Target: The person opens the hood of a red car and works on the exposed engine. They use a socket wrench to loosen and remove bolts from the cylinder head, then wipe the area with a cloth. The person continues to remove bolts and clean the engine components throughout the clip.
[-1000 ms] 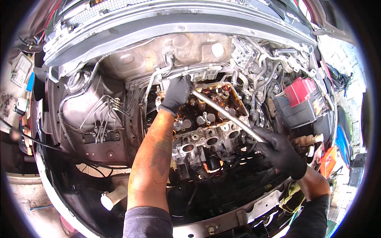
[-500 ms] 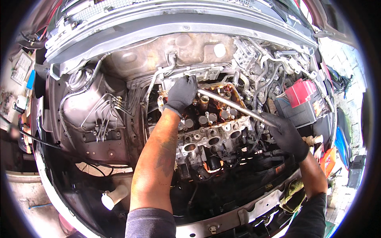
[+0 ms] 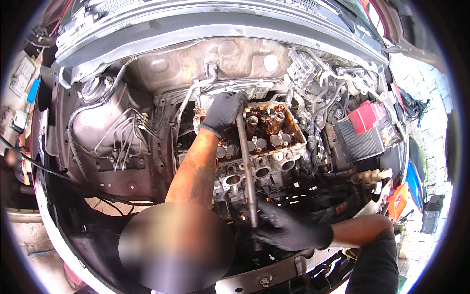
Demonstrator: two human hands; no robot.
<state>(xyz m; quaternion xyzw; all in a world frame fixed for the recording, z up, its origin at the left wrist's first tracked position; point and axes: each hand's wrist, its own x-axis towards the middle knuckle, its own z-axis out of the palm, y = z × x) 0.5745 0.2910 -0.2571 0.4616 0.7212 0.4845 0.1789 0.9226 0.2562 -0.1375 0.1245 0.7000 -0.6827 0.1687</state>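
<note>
Head view: engine bay is holding an open cylinder head w/ oily valve gear showing. Left hand is clamping the long bar at 12 o'clock; right hand is gripping its 6 o'clock end. Lower centre is blurring out; red-topped battery sitting at 3 o'clock.
</note>
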